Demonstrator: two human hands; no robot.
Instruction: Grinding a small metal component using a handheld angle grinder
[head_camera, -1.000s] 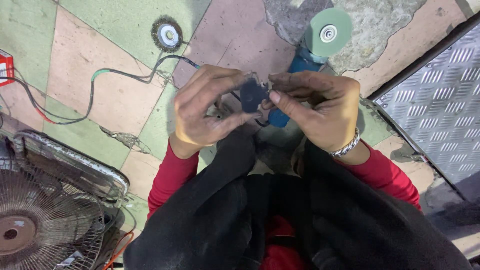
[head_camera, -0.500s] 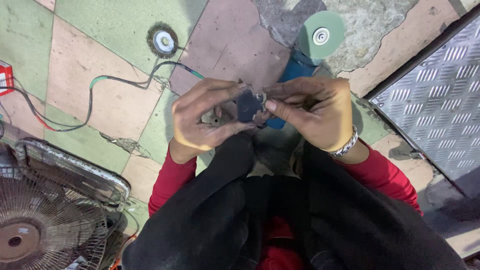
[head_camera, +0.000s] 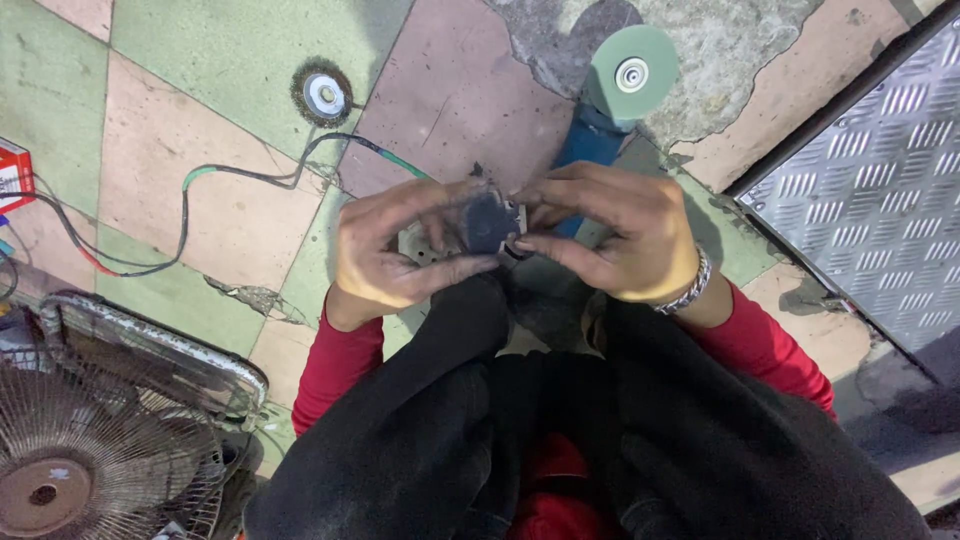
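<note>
Left hand (head_camera: 385, 255) and right hand (head_camera: 620, 235) both pinch small dark part (head_camera: 487, 222), near grinder (head_camera: 610, 100). Greasy fingers; part could slip, drop.

A wire cup brush (head_camera: 326, 95) lies on the tiled floor (head_camera: 170, 50) beyond a fan grille (head_camera: 110, 420) and cable (head_camera: 200, 180).

We wear red sleeves (head_camera: 760, 345) under a black vest (head_camera: 600, 440), a silver chain bracelet (head_camera: 688, 290) on our right wrist, grime on our fingers (head_camera: 440, 275).
</note>
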